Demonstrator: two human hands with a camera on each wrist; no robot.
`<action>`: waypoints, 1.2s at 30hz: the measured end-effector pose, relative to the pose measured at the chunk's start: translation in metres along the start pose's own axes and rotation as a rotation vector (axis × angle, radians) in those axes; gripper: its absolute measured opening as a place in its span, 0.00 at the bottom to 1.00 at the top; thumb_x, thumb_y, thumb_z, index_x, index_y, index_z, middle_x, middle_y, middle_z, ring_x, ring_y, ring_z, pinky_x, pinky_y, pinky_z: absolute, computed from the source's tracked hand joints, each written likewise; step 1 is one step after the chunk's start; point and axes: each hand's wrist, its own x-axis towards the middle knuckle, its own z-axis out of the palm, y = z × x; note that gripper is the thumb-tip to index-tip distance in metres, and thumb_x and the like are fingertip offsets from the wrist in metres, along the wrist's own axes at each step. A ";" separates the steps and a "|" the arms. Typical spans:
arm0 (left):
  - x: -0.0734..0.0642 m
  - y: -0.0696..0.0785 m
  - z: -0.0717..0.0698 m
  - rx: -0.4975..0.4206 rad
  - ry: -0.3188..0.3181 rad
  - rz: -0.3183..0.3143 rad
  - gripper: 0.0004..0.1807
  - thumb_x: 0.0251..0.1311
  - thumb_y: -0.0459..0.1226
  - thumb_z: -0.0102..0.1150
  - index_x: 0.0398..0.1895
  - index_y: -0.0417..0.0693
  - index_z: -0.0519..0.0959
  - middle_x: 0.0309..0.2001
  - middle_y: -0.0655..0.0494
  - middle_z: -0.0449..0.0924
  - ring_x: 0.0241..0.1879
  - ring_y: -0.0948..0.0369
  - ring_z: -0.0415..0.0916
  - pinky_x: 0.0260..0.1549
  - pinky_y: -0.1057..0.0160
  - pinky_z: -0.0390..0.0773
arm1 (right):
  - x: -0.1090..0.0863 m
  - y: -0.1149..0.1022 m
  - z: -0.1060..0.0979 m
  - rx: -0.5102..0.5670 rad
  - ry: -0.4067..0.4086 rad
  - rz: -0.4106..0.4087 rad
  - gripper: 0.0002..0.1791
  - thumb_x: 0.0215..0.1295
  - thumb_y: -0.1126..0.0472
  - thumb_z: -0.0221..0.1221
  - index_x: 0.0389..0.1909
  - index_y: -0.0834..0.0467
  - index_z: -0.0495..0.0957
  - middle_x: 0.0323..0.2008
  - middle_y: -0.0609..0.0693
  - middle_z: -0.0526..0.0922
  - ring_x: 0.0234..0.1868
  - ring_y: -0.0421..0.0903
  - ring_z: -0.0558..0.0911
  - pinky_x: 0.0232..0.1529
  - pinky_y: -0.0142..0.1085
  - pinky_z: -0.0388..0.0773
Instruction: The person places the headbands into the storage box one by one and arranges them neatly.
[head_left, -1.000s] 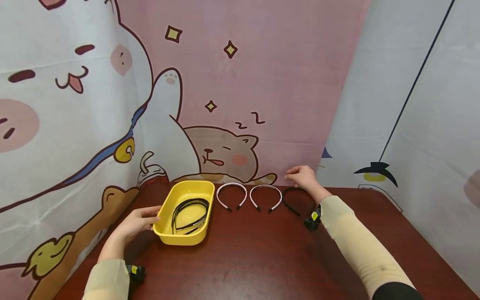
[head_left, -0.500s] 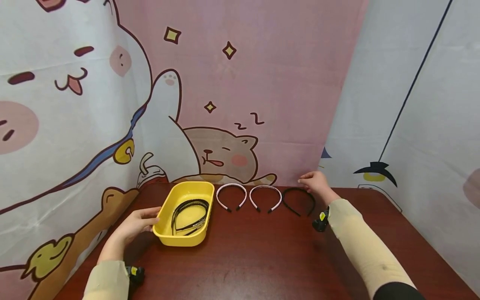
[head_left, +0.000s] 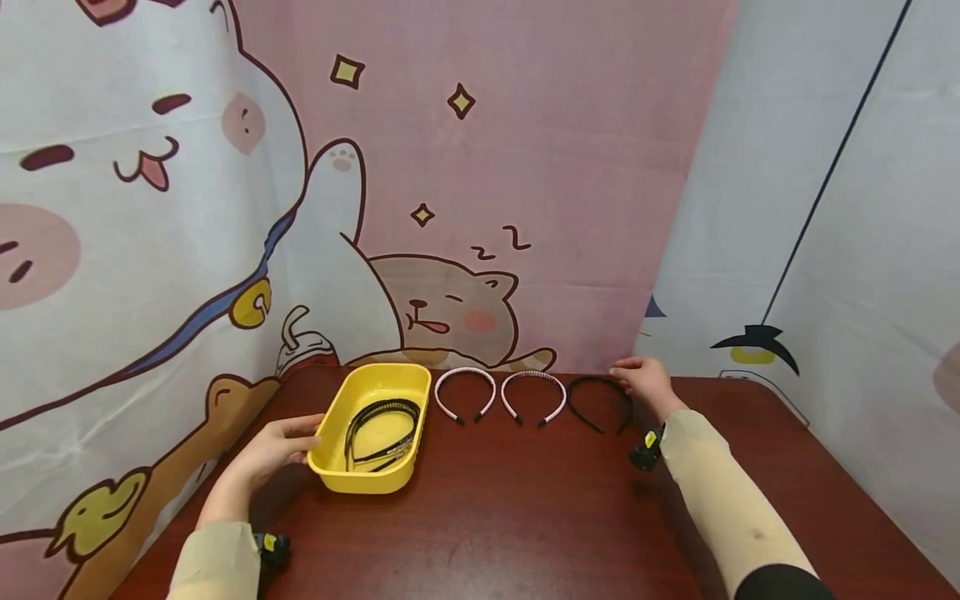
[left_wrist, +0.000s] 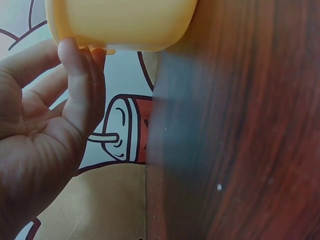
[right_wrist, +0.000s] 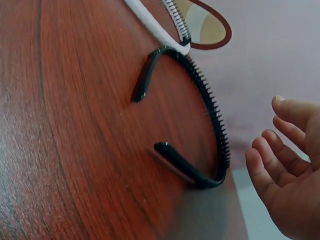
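A yellow plastic basket (head_left: 375,482) stands on the left of the table, holding several dark headbands (head_left: 384,405). My left hand (head_left: 273,454) grips its near left rim, and in the left wrist view the fingertips meet the wall of the basket. To the right, two pale pink-white headbands (head_left: 465,369) and a toothed black headband (right_wrist: 216,120) lie in a row, their tips toward me. Just beyond the black one's right end, my right hand (head_left: 648,385) hovers with loosely bent fingers and nothing in them; the right wrist view shows a gap between hand and headband.
The dark red-brown wooden table (head_left: 487,517) backs onto a cartoon-printed cloth (head_left: 585,208), close behind the row of headbands. Similar cloth walls stand at the left and right. A small camera (head_left: 647,450) is strapped to each wrist.
My right hand has drawn back to the right and slightly down from above the black headband, uncovering most of it. The left hand, basket and headbands have stayed put.
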 end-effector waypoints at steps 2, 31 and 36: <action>0.001 -0.001 0.000 -0.001 0.001 0.001 0.31 0.65 0.36 0.59 0.68 0.29 0.63 0.54 0.35 0.76 0.33 0.57 0.78 0.35 0.60 0.80 | 0.001 0.005 -0.003 -0.005 0.023 0.008 0.24 0.66 0.58 0.60 0.56 0.71 0.76 0.45 0.62 0.82 0.40 0.54 0.81 0.44 0.44 0.79; 0.000 -0.001 -0.001 -0.008 0.005 -0.001 0.32 0.64 0.35 0.59 0.68 0.29 0.63 0.56 0.34 0.74 0.33 0.57 0.78 0.34 0.61 0.80 | 0.006 0.036 -0.004 -0.278 -0.050 0.075 0.26 0.64 0.57 0.60 0.58 0.70 0.74 0.58 0.71 0.71 0.53 0.64 0.73 0.49 0.49 0.74; 0.000 0.000 -0.001 -0.008 0.004 0.000 0.32 0.64 0.35 0.60 0.68 0.29 0.63 0.57 0.34 0.74 0.33 0.57 0.78 0.35 0.60 0.80 | 0.009 0.037 -0.003 -0.365 -0.064 0.045 0.25 0.64 0.58 0.60 0.57 0.70 0.75 0.61 0.71 0.69 0.58 0.68 0.68 0.56 0.53 0.69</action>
